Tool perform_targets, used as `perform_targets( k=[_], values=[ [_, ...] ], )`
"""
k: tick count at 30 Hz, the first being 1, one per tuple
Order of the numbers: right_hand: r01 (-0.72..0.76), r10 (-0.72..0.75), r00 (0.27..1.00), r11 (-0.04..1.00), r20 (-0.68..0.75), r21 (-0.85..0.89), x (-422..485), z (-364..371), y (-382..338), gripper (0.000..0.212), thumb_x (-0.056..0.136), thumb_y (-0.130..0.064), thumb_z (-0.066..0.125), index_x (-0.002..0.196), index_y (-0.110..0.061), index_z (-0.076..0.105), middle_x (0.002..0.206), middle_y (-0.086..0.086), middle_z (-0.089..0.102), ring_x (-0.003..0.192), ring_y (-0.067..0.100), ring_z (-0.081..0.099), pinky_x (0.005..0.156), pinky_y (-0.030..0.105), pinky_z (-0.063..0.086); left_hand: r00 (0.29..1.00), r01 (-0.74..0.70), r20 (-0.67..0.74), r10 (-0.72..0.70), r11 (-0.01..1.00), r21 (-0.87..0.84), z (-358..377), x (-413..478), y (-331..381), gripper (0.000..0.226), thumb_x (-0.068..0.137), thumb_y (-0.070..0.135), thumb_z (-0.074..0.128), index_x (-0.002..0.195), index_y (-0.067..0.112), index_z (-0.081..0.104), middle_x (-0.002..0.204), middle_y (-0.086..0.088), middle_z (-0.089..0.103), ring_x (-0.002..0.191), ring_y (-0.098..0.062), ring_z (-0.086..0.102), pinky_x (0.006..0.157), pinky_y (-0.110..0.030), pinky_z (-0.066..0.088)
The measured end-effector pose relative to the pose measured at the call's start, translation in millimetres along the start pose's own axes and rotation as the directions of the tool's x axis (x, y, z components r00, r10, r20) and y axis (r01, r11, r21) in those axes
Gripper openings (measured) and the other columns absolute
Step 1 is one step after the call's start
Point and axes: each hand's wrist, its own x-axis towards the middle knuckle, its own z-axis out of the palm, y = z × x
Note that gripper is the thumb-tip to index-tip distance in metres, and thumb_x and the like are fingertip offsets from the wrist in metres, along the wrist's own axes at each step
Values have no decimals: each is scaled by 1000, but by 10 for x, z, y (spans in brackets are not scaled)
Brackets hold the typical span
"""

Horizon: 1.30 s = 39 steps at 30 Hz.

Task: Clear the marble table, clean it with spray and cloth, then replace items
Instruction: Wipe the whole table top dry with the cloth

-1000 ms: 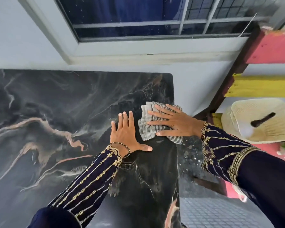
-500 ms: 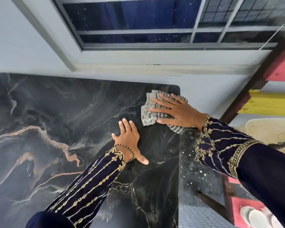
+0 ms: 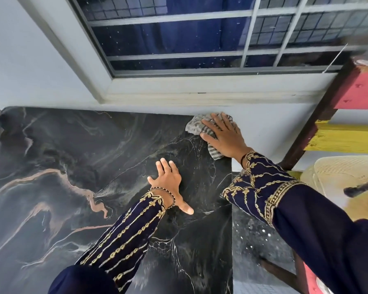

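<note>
Right hand (image 3: 223, 137) presses one cloth (image 3: 197, 126); left hand (image 3: 168, 183) flat on one marble table (image 3: 72, 166).

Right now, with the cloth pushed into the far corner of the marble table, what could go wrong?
1. The striped cloth sits at the far right corner of the marble table, so a further stroke might carry it off the edge.
2. The right hand is close to the wall and could scrape it.
3. The left hand presses flat on the table and may leave prints.

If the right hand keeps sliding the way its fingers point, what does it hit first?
The right hand, flat on the striped cloth at the marble table's far right corner, points at the white wall under the window sill. That wall looks first, very close; exact gap unclear.
</note>
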Motion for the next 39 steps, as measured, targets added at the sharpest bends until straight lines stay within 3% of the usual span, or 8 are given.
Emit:
perform_targets(
  k=[8, 16, 18, 22, 24, 28, 31, 39],
  values=[
    [-219, 218, 976, 969, 25, 114, -343, 20, -298, 63, 108, -51, 34, 165, -33, 11, 174, 3, -5, 159, 30, -12, 128, 50, 12, 988, -54, -147, 44, 996, -67, 157, -121, -124, 147, 48, 72, 78, 153, 11, -4, 162, -14, -11, 150, -32, -9, 118, -59, 17],
    [-225, 220, 969, 974, 116, 30, -1231, 10, -460, 58, 111, -37, 37, 165, -25, 18, 173, 15, 6, 148, 39, 37, 116, 44, 35, 919, -216, -331, 214, 976, 33, 478, -559, 107, 72, 92, 47, 54, 148, 13, 25, 163, -12, 5, 151, -27, 5, 121, -50, 13],
    [-234, 223, 964, 970, 142, 60, -1463, -16, -471, 56, 111, -35, 39, 164, -24, 24, 167, 20, 26, 135, 38, 51, 110, 39, 41, 901, -254, -349, 256, 966, 52, 455, -646, 223, 67, 94, 45, 50, 148, 13, 26, 162, -12, 9, 151, -25, 7, 121, -49, 12],
    [-277, 259, 961, 917, 99, 286, -1952, -23, -424, 50, 108, -31, 47, 157, -22, 41, 108, 14, 68, 78, 15, 66, 69, 18, 46, 889, -319, -343, 303, 948, 10, 324, -690, 484, 64, 95, 41, 49, 148, 11, 27, 160, -11, 17, 150, -25, 12, 121, -47, 15],
    [-284, 286, 957, 880, 53, 381, -2134, 46, -376, 47, 108, -31, 50, 153, -19, 48, 120, 16, 70, 96, 23, 69, 81, 22, 47, 889, -342, -330, 317, 940, -19, 278, -686, 584, 63, 95, 40, 49, 147, 12, 29, 159, -11, 22, 149, -26, 16, 120, -47, 17],
    [-389, 427, 903, 755, 56, 527, -2536, 97, -95, 47, 106, -36, 51, 150, -18, 49, 115, 13, 72, 85, 18, 69, 68, 22, 44, 876, -410, -297, 380, 911, -45, 234, -719, 950, 54, 93, 40, 52, 140, 14, 42, 150, -9, 38, 140, -27, 34, 115, -44, 29],
    [-419, 485, 873, 680, 61, 602, -2789, 121, 173, 45, 107, -37, 51, 146, -16, 53, 131, 17, 69, 114, 30, 67, 84, 30, 45, 869, -456, -249, 428, 888, -65, 254, -728, 1272, 50, 92, 39, 54, 133, 13, 50, 141, -7, 47, 131, -28, 44, 109, -42, 37],
    [-416, 600, 800, 548, 6, 726, -3177, -138, 1036, 33, 105, -33, 55, 133, -17, 61, 122, 5, 68, 114, 25, 62, 90, 31, 41, 850, -520, -179, 495, 843, -139, 320, -605, 2406, 54, 90, 38, 57, 136, 12, 47, 140, -10, 48, 129, -28, 47, 107, -42, 41]
  ],
)
